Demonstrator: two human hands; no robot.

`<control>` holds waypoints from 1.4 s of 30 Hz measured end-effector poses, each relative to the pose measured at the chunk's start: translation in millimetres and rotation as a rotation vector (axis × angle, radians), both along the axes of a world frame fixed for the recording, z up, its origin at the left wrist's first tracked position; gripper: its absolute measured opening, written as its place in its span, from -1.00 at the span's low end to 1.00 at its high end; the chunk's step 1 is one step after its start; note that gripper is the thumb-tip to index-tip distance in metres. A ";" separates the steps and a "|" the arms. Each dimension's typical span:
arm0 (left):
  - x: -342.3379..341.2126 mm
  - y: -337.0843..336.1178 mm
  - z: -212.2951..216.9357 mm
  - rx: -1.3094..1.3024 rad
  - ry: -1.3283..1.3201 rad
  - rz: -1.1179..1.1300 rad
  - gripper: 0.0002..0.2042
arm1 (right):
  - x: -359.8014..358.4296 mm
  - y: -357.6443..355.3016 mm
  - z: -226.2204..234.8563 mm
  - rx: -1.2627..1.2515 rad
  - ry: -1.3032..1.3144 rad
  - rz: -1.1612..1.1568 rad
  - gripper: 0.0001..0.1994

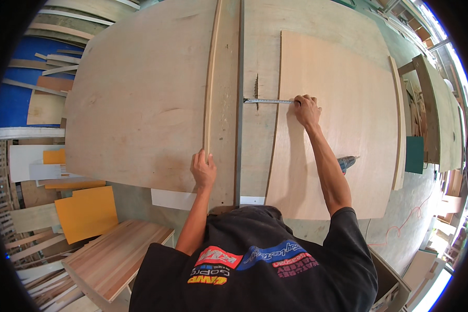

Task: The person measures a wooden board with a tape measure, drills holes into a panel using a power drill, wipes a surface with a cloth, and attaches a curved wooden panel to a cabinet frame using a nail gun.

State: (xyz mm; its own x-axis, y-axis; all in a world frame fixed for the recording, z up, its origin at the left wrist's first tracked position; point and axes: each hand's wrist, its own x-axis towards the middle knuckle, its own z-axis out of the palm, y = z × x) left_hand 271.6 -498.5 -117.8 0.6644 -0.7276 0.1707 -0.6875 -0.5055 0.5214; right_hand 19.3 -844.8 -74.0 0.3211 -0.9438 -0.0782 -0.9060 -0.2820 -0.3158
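stretching a steel tape measure [268, 101] across the counter [140, 104], the right hand [307, 110] is pinching the tape's end down on a pale plywood sheet [343, 140] that is lying over the right half of the counter. the tape is running leftward from the fingers, off the sheet's left edge, to a long dark metal fence [239, 104] that is crossing the counter from near edge to far edge. a saw blade [256, 87] is poking up through the counter just beside the tape, between the fence and the sheet.

the left hand [203, 169] is resting near the counter's near edge, its fingers curled around the close end of a thin wooden strip [209, 88] lying just left of the fence. a blue-handled tool [347, 163] is lying on the sheet beside the right forearm.

the tape is sitting very close to the blade's teeth; if the hooked end is slipping off the fence or the tape is sagging, the reading is likely coming out wrong, and a snapping tape could drag fingers toward the teeth. the loose strip could also be nudging the fence out of line.
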 end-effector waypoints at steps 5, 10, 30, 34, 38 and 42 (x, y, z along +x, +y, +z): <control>-1.0 -1.6 1.9 0.017 -0.029 0.008 -0.68 | 3.1 2.8 -6.0 -0.031 -0.007 -0.057 -0.81; -4.7 -4.5 3.4 0.017 -0.053 0.005 -0.72 | 2.4 6.1 -12.2 -0.064 -0.023 -0.085 -0.81; -3.7 -9.0 6.0 0.136 -0.103 0.033 -0.82 | -0.3 1.6 -10.8 -0.047 -0.011 -0.057 -0.81; -5.1 -11.3 8.5 0.150 -0.085 0.027 -0.83 | -3.3 -0.5 -12.9 -0.050 -0.011 -0.045 -0.82; -6.6 -9.3 11.5 0.155 -0.055 0.051 -0.80 | 2.4 0.3 -2.2 0.011 -0.004 -0.041 -0.81; -6.8 -7.6 9.5 0.127 -0.038 0.038 -0.76 | -2.6 -2.7 -2.7 -0.006 0.008 -0.020 -0.82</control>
State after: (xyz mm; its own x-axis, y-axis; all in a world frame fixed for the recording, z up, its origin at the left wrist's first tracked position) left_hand 264.9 -506.2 -108.3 0.6868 -0.7192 0.1050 -0.6847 -0.5917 0.4255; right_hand 16.7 -847.5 -76.7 0.3019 -0.9504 -0.0752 -0.9137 -0.2660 -0.3071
